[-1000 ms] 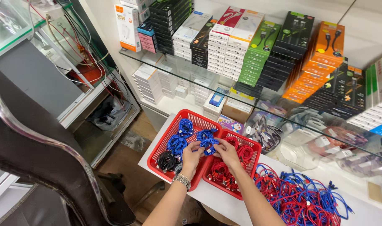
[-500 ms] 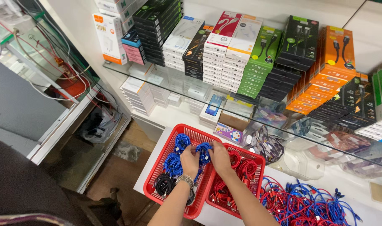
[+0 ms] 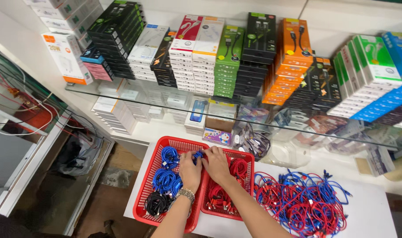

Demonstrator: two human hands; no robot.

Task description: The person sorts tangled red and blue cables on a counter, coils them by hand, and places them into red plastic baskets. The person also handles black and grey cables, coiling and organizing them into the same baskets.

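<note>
**Two hands meet over a blue cable at the join of two red baskets**

The left hand [image 3: 190, 169] and right hand [image 3: 216, 163] are side by side, fingers curled down and pinched together on a small blue cable coil [image 3: 197, 155]. That coil sits at the far edge of the left red basket [image 3: 144, 194], right where it meets its neighbour. A metal watch [image 3: 185, 194] circles the left wrist. How tightly each hand grips cannot be told, but both sets of fingers are closed on the coil.

Taking the left red basket as the landmark: inside it, just left of the hands, lie bundled blue cables [image 3: 165, 178], and at its near corner a coiled black cable [image 3: 156, 203]. Touching its right side is the right red basket [image 3: 249, 161], holding coiled red cables [image 3: 221, 196]. Further right, on the white table [image 3: 368, 211], sprawls a loose tangle of red and blue cables [image 3: 304, 205] — well apart from the hands.

Beyond the basket, a glass shelf [image 3: 121, 94] carries stacks of boxed accessories [image 3: 229, 57] in black, white, green, orange and blue — with more boxes beneath it.
</note>
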